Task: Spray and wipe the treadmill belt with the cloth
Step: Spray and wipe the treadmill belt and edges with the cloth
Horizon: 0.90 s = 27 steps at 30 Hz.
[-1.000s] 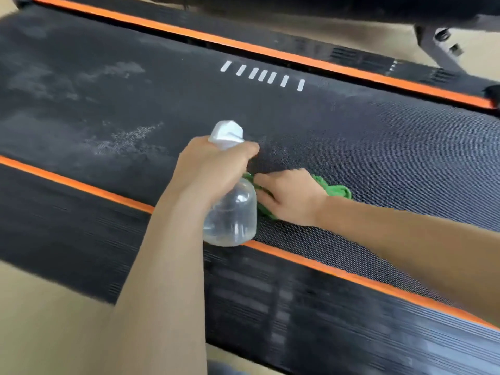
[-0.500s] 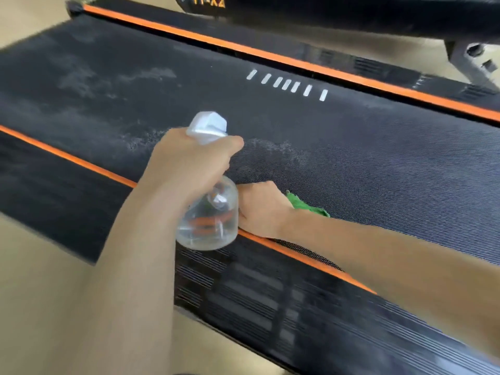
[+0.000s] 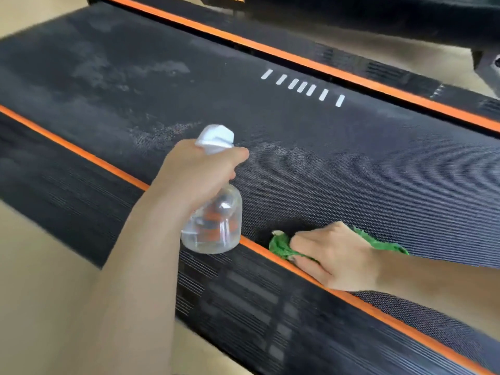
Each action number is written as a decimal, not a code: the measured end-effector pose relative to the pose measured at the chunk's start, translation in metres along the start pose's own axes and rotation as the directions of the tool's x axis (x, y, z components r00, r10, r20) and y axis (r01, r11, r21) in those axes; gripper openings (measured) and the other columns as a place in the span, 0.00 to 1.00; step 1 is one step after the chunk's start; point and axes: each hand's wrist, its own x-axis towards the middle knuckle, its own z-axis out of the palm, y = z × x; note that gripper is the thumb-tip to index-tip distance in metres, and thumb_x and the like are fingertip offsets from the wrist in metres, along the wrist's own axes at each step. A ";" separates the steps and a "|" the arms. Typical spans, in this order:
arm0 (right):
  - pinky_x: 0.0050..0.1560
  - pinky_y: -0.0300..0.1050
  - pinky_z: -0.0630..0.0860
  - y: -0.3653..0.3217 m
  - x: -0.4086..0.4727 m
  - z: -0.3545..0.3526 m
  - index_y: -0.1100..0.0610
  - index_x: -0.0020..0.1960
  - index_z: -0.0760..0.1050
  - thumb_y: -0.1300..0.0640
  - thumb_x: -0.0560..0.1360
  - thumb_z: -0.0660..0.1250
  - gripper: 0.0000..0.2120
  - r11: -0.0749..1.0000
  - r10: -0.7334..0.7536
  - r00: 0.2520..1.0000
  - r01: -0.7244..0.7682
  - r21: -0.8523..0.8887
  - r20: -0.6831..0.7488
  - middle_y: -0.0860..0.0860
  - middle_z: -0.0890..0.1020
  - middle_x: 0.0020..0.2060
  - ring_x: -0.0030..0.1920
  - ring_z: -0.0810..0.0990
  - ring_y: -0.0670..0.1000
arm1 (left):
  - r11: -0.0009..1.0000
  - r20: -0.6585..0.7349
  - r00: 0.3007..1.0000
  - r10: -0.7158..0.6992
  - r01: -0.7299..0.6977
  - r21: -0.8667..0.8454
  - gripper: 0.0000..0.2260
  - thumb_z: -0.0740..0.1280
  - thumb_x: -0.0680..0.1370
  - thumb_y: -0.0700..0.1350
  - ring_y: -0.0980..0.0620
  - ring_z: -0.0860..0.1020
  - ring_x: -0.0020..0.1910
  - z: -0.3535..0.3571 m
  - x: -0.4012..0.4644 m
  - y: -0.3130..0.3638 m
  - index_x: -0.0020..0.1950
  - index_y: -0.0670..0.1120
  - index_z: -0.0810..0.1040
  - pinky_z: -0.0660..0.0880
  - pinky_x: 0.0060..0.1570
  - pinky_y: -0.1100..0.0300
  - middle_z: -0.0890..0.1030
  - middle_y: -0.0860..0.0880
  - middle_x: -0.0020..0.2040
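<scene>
The black treadmill belt (image 3: 338,169) runs across the view, with pale wet spray patches left of centre. My left hand (image 3: 200,171) grips a clear spray bottle (image 3: 213,226) with a white nozzle and holds it above the belt's near edge. My right hand (image 3: 332,258) grips a crumpled green cloth (image 3: 281,244) and presses it on the belt right at the near orange stripe (image 3: 81,152). Most of the cloth is hidden under the hand.
A black ribbed side rail (image 3: 257,307) lies on the near side of the belt, another with an orange stripe (image 3: 297,60) on the far side. White dashes (image 3: 303,86) mark the belt. Beige floor (image 3: 40,280) lies at lower left. A dark frame part (image 3: 484,66) stands top right.
The right hand has slid the cloth right along the near edge, away from the bottle. A new wet patch shows in front of the nozzle. The view shifted.
</scene>
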 end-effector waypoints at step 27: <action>0.42 0.54 0.79 0.132 0.112 -0.013 0.51 0.59 0.70 0.43 0.82 0.48 0.17 0.852 0.406 0.905 -0.425 -0.304 -0.129 0.52 0.81 0.42 0.40 0.81 0.61 | 0.993 0.091 0.995 0.038 -0.047 0.108 0.16 0.74 0.75 0.59 0.45 0.86 0.44 0.043 0.005 0.014 0.47 0.46 0.86 0.80 0.49 0.51 0.89 0.47 0.44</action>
